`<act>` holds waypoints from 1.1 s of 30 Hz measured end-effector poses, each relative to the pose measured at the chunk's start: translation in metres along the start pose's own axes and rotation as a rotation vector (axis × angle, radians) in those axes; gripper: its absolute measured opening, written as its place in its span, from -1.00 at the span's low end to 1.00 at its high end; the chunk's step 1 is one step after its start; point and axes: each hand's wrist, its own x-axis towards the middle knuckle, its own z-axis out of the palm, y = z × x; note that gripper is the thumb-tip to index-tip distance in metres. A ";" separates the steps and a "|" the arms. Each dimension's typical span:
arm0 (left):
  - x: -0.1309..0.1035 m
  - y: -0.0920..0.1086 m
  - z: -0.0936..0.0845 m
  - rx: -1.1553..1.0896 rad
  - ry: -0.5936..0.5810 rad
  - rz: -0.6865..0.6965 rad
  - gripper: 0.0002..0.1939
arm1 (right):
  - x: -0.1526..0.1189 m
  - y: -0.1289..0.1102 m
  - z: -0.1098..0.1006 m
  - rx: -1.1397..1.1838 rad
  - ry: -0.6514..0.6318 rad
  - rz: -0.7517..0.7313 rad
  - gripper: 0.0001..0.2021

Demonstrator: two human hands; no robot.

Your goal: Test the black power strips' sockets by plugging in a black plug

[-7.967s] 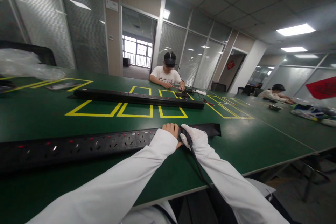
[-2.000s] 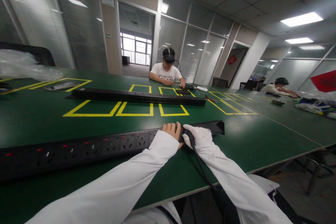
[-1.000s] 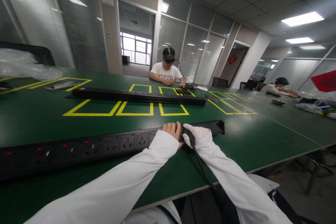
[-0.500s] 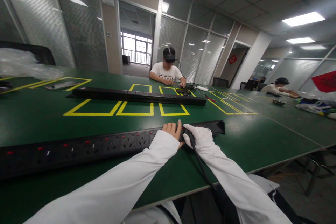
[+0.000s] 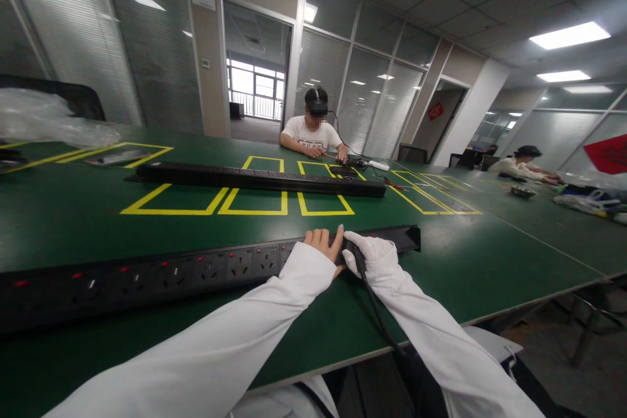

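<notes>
A long black power strip (image 5: 223, 268) with red switches and several sockets lies slantwise across the near side of the green table. My left hand (image 5: 324, 245), bare, is wrapped over the strip right of the middle, with the thumb pointing up beside my other hand. In a white glove, my right hand (image 5: 376, 252) is closed around a black power plug (image 5: 354, 253) held against the strip. From the plug a black cord (image 5: 376, 307) runs down over the table's front edge. The plug's pins and the socket under it are hidden.
A second black power strip (image 5: 259, 179) lies farther back across yellow tape outlines (image 5: 252, 212). Beyond it sits a co-worker (image 5: 313, 134) with cables on the table. Clear plastic wrapping (image 5: 46, 119) lies at the left; a small metal dish (image 5: 522, 192) stands at the right.
My left thumb has shifted slightly to the right, closer to my gloved hand. Otherwise both hands, the plug and the strip stay practically where they were.
</notes>
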 end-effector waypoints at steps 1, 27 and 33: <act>0.000 0.000 0.000 0.000 0.001 0.002 -0.19 | 0.000 0.000 0.000 -0.001 0.001 -0.001 -0.64; -0.001 0.001 -0.003 -0.002 0.006 0.002 -0.24 | -0.001 0.003 0.004 0.067 -0.018 0.077 -0.62; -0.001 0.000 -0.002 -0.018 0.013 0.010 -0.23 | -0.001 0.003 0.005 0.064 -0.020 0.078 -0.62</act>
